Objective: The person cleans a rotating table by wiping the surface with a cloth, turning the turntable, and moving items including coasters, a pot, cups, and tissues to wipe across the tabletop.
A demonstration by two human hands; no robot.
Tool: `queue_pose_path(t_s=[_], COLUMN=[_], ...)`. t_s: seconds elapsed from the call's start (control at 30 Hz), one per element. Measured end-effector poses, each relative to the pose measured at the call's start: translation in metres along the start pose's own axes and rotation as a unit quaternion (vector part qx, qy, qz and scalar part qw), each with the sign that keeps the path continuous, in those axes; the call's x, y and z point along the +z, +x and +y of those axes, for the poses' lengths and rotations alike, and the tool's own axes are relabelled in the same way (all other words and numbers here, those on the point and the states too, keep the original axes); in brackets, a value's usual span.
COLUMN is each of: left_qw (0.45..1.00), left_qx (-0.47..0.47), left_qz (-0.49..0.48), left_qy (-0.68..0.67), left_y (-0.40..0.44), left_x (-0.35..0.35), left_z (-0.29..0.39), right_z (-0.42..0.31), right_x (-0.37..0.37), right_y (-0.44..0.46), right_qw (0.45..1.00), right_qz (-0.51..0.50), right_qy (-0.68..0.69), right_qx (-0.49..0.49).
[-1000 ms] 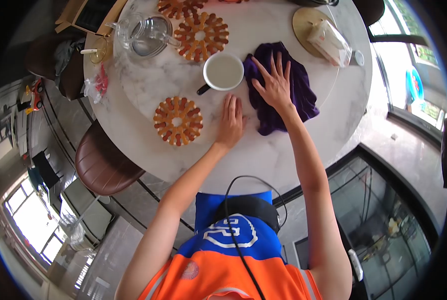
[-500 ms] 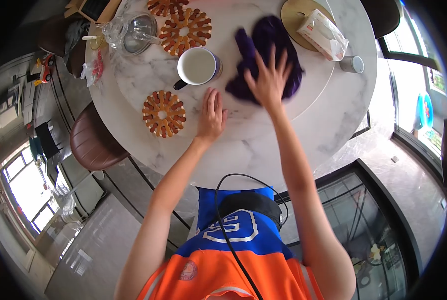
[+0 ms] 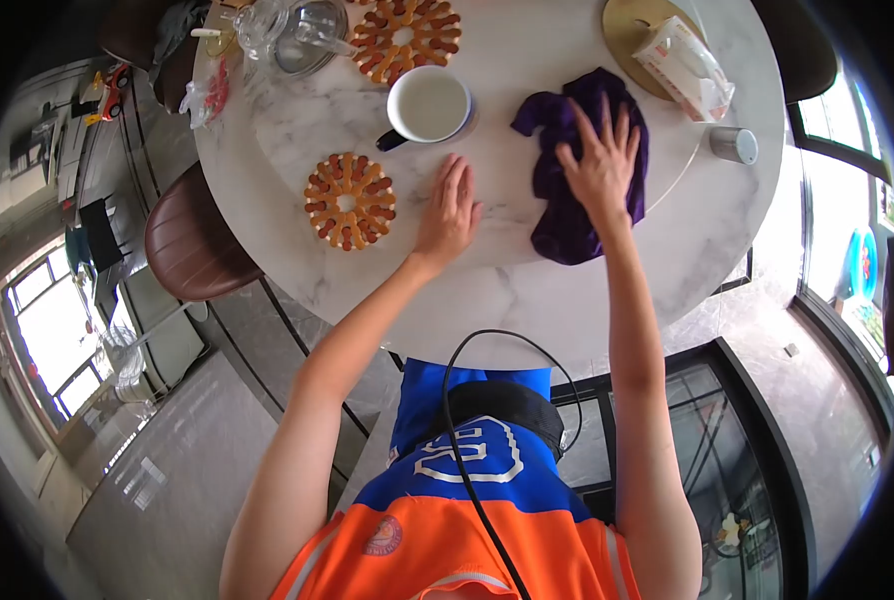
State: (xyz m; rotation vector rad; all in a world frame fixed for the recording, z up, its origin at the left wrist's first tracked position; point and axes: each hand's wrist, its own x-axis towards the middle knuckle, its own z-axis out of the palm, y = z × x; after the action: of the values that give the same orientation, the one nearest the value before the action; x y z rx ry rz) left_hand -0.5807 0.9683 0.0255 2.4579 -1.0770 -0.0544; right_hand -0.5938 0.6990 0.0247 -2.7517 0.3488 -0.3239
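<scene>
Bench (image 3: 522, 312): marble-look, curved edge. Cloth (image 3: 561, 214), purple, crumpled, lies right of centre, directly under the right hand (image 3: 603, 170). Its long axis runs roughly away from the body, near end skewed slightly left. Right hand is the nearer one: palm down on cloth, fingers spread, not gripping. Left hand (image 3: 449, 212) rests flat on bench, left of cloth and apart, holding nothing. Trivet (image 3: 350, 184) is left of that hand; cup (image 3: 429, 105) just beyond its fingertips.
</scene>
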Motion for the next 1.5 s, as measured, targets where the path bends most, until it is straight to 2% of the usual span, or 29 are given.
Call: queue_pose_path(t_s=[0.03,0.1,0.17,0.2,0.23,0.3,0.37,0.47,0.5,0.57,0.63,0.7,0.73,0.8,0.9,0.97,1.03,1.07,1.17,1.23,1.3,1.47,1.5], left_qw=[1.0,1.0,0.99,0.979,0.978,0.95,0.935,0.945,0.957,0.95,0.929,0.938,0.938,0.979,0.969,0.966,0.978,0.967,0.963,0.952,0.916,0.906,0.876], left_qx=[0.03,0.026,0.014,-0.024,-0.021,-0.064,-0.074,-0.005,-0.028,-0.027,-0.128,-0.126,-0.125,-0.019,-0.054,-0.029,-0.073,-0.075,-0.12,-0.134,-0.186,-0.171,-0.205], left_qz=[-0.006,-0.002,0.067,0.083,0.083,0.136,0.151,0.184,0.181,0.246,0.265,0.206,0.208,0.097,0.063,0.074,-0.041,-0.011,-0.054,-0.023,-0.025,0.017,0.008], left_qy=[-0.003,-0.017,-0.122,-0.187,-0.191,-0.274,-0.311,-0.27,-0.226,-0.192,-0.225,-0.248,-0.248,-0.179,-0.235,-0.246,-0.19,-0.244,-0.237,-0.274,-0.353,-0.386,-0.437], left_y=[-0.012,-0.02,-0.015,-0.014,-0.014,-0.012,-0.013,-0.026,-0.035,-0.033,-0.014,0.024,0.033,0.049,0.053,0.05,0.05,0.048,0.051,0.047,0.044,0.013,0.002], left_x=[0.005,0.02,0.017,0.014,0.013,0.006,0.004,-0.011,-0.022,-0.052,-0.072,-0.101,-0.099,-0.094,-0.098,-0.102,-0.105,-0.096,-0.115,-0.106,-0.114,-0.122,-0.129], left_z=[-0.009,-0.009,-0.021,-0.024,-0.026,-0.021,-0.019,-0.027,-0.026,-0.034,-0.044,-0.063,-0.078,-0.102,-0.114,-0.109,-0.107,-0.112,-0.097,-0.096,-0.091,-0.099,-0.103], right_z=[-0.001,-0.003,-0.038,-0.057,-0.077,-0.116,-0.161,-0.203,-0.213,-0.223,-0.23,-0.23,-0.229,-0.219,-0.183,-0.147,-0.109,-0.091,-0.043,-0.019,-0.01,-0.007,-0.008], right_x=[0.015,0.023,0.033,0.034,0.035,0.04,0.04,0.058,0.057,0.058,0.054,0.059,0.054,0.043,0.044,0.048,0.053,0.053,0.055,0.054,0.059,0.067,0.066], right_y=[-0.023,-0.029,-0.021,-0.024,-0.033,-0.061,-0.089,-0.119,-0.122,-0.121,-0.123,-0.125,-0.124,-0.119,-0.116,-0.113,-0.101,-0.092,-0.062,-0.048,-0.037,-0.042,-0.044], right_qw=[0.999,0.995,0.988,0.988,0.987,0.991,0.993,0.99,0.988,0.993,0.994,0.995,0.994,0.994,0.995,0.991,0.981,0.976,0.965,0.959,0.952,0.955,0.958], right_qz=[0.028,0.054,0.078,0.068,0.057,-0.013,-0.019,-0.034,-0.037,-0.033,-0.058,-0.061,-0.078,-0.095,-0.042,0.018,0.062,0.069,0.103,0.116,0.147,0.142,0.138], right_qy=[0.005,-0.004,-0.024,-0.026,-0.027,-0.016,0.019,0.002,0.001,0.002,0.036,0.068,0.071,0.056,0.028,0.001,-0.033,-0.047,-0.085,-0.099,-0.091,-0.075,-0.066], right_qx=[0.037,0.079,0.132,0.139,0.146,0.131,0.118,0.136,0.147,0.117,0.086,0.03,0.018,0.019,0.089,0.135,0.183,0.203,0.224,0.24,0.254,0.251,0.244])
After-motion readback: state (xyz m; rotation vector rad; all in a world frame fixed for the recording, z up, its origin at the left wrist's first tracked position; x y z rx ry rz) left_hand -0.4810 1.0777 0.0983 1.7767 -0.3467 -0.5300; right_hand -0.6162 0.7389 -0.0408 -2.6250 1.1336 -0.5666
